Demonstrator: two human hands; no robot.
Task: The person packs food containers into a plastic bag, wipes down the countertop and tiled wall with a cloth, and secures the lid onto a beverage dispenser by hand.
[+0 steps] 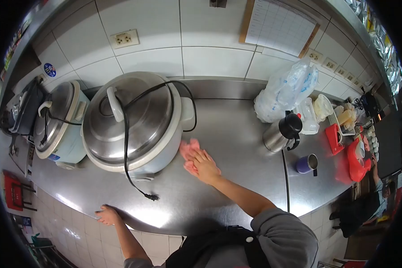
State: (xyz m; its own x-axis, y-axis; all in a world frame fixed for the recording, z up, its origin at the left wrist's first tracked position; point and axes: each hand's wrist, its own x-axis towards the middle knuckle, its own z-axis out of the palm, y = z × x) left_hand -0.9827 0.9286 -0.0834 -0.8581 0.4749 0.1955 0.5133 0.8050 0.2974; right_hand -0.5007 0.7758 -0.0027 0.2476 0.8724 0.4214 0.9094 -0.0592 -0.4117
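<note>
My right hand [205, 167] presses a crumpled pink cloth [191, 147] onto the steel counter [228, 129], just right of the large rice cooker [161, 154]. The fingers lie over the cloth, and part of it bunches out beyond them. My left hand [107, 215] is at the counter's front edge, its fingers loosely apart and holding nothing. A black power cord [126, 147] drapes over the cooker's metal lid, and its plug [152, 197] rests on the counter between my two hands.
A smaller rice cooker [62, 120] stands at the left. Toward the right are a plastic bag bundle [283, 96], a steel thermal jug [274, 136], a purple mug [306, 164] and a red bag [357, 163]. Another person [366, 205] is at the far right.
</note>
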